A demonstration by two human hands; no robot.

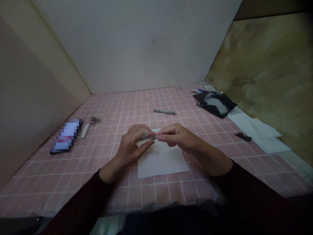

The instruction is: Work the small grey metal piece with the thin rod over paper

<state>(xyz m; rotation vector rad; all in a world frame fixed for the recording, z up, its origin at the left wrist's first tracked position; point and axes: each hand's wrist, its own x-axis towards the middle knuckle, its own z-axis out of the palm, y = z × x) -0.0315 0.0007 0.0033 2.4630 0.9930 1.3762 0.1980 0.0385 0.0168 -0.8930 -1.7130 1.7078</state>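
Over a white sheet of paper (162, 164), my two hands meet at a small, slender greyish piece (148, 138). My left hand (130, 142) is closed, gripping the piece between its thumb and fingers. A pale wrap sits on one of its fingers. From the other side my right hand (177, 135) pinches with thumb and forefinger at the piece's right end; whatever is inside that pinch is hidden. Brownish dust or smudges mark the paper under my hands. Beyond them lies a grey rod-shaped tool (164, 111).
On the pink checked tablecloth (117, 195), a phone (67, 135), a white flat strip (85, 130) and small metal rings (95, 120) lie left. At right are a black plastic pouch (216, 103), white papers (262, 133) and a dark scrap (243, 137). Walls stand behind and beside.
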